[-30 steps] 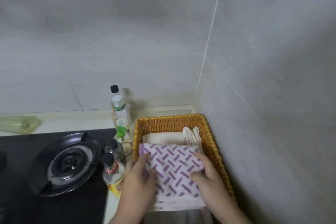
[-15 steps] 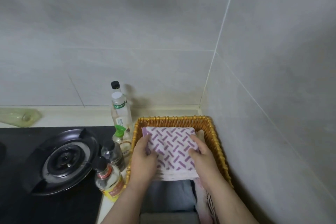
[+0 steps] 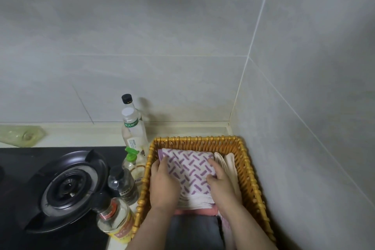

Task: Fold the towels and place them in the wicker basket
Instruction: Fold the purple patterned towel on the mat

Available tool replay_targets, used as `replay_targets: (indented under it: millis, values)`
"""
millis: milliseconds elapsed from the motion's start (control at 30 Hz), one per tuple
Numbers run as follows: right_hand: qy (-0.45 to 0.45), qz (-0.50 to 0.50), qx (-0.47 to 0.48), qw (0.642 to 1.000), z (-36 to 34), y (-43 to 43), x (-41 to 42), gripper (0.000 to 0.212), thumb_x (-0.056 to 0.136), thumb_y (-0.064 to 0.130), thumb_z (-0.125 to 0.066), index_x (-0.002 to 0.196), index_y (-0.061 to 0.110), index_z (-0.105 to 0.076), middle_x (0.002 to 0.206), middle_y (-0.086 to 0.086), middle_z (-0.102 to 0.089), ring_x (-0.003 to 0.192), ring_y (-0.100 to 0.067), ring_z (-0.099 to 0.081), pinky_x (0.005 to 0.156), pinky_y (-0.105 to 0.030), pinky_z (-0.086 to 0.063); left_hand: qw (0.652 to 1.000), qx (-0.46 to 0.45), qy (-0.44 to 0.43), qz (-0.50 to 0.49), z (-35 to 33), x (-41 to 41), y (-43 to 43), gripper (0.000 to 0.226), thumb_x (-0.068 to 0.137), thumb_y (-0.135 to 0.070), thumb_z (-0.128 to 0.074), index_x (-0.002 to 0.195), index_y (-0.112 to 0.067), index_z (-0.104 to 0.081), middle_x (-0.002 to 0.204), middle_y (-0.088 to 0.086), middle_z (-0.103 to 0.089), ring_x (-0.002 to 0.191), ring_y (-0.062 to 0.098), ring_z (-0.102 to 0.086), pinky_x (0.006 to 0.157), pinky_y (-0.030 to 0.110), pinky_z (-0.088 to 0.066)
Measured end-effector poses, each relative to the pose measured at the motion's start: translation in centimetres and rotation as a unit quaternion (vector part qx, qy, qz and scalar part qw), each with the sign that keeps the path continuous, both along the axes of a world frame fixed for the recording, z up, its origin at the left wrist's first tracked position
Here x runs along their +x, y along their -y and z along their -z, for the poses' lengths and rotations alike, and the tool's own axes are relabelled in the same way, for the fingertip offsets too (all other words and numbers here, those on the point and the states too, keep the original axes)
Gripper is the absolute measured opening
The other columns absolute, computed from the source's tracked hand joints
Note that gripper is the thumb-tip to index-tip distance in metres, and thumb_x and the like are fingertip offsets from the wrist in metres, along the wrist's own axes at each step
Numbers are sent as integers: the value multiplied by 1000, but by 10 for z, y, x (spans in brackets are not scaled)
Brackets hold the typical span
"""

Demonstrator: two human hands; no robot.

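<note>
Two grey tiled walls meet in a corner on the right. On the left lies a black hob with a round burner. At right, in the corner, stands the wicker basket. Near its front lie a dark grey towel and a pink one. The folded purple-patterned towel now lies at the far end of the basket. A second ago it was held over the middle, so this towel seems all but placed, with only the letting go left. The left hand clasps its left edge. The right hand pinches its right edge, fingers curled. Rolled cream towels stand just right of it. Several bottles cluster between hob and basket.
</note>
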State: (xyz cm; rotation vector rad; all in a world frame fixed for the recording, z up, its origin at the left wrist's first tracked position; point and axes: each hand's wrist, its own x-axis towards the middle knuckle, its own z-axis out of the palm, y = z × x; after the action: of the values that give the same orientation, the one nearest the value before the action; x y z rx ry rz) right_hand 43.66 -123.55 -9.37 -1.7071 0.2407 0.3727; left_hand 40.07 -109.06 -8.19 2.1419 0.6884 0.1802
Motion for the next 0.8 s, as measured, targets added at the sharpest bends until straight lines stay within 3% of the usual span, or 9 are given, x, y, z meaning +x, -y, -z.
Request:
replay_targets:
  millis: [100, 167, 267, 333, 433, 500, 600, 667, 800]
  values:
    - [-3, -19, -35, 999, 8, -1, 2, 52, 101, 7, -40, 142, 39, -43, 138, 14, -47, 60, -8, -52, 49, -21, -42, 999, 37, -32, 20, 11, 0, -3, 66, 87, -3, -35, 150, -20, -30, 155, 3, -23, 144, 26, -22, 117, 47, -30]
    - [5, -42, -67, 997, 11, -1, 1, 52, 103, 11, -38, 145, 41, -37, 139, 18, -39, 64, -3, -54, 51, -18, -41, 996, 69, -53, 33, 15, -2, -4, 68, 88, -5, -35, 153, -20, -23, 157, 3, -15, 147, 28, -15, 119, 48, -25]
    - [57, -87, -137, 985, 13, -2, -3, 52, 103, 16, -37, 148, 41, -30, 155, 12, -33, 108, -7, -53, 86, -23, -46, 989, 111, -81, 61, 14, -4, -3, 68, 93, -12, -35, 156, -19, -10, 160, 3, -3, 149, 28, -6, 121, 46, -16]
    - [85, -104, -188, 973, 9, -3, -6, 52, 103, 15, -36, 152, 32, -27, 159, 8, -26, 139, -10, -35, 112, -27, -33, 983, 143, -91, 75, 9, -6, -2, 68, 95, -13, -35, 156, -18, -3, 161, 6, 3, 149, 29, -4, 122, 43, -14]
    - [166, -135, -294, 932, 0, 3, -11, 53, 103, 14, -38, 153, 26, -26, 162, 8, -19, 147, -9, -18, 117, -21, -16, 964, 225, -91, 108, -7, -14, 1, 74, 93, -3, -31, 155, -18, 6, 162, 11, 15, 150, 29, 8, 121, 38, -3]
    - [246, -163, -366, 883, -5, 12, -12, 50, 101, 13, -42, 149, 25, -38, 159, 9, -24, 146, -8, -21, 113, -16, -15, 937, 301, -82, 159, -22, -20, 0, 77, 90, -1, -32, 155, -17, 4, 162, 11, 13, 150, 27, 8, 120, 37, 5]
    - [285, -195, -358, 868, -10, 20, -3, 42, 101, 18, -45, 143, 24, -48, 156, 10, -33, 144, -8, -27, 116, -21, -25, 873, 398, -66, 275, -39, -13, -16, 68, 91, -11, -43, 154, -21, -20, 163, 2, -12, 151, 20, -8, 122, 48, 3]
    - [256, -227, -337, 877, -14, 21, 4, 50, 101, 29, -50, 149, 26, -37, 161, 11, -22, 148, -8, -19, 120, -26, -22, 818, 444, -108, 350, -45, 0, -30, 66, 94, -25, -46, 154, -21, -18, 164, 1, -9, 151, 21, -5, 120, 55, 8]
    - [165, -292, -334, 881, -14, 10, 12, 83, 92, 55, -53, 156, 35, -4, 161, 18, 12, 149, -7, 8, 123, -36, -11, 730, 506, -184, 421, -43, 24, -46, 87, 94, -48, -46, 154, -15, 7, 163, 7, 8, 150, 26, 6, 120, 52, 8]
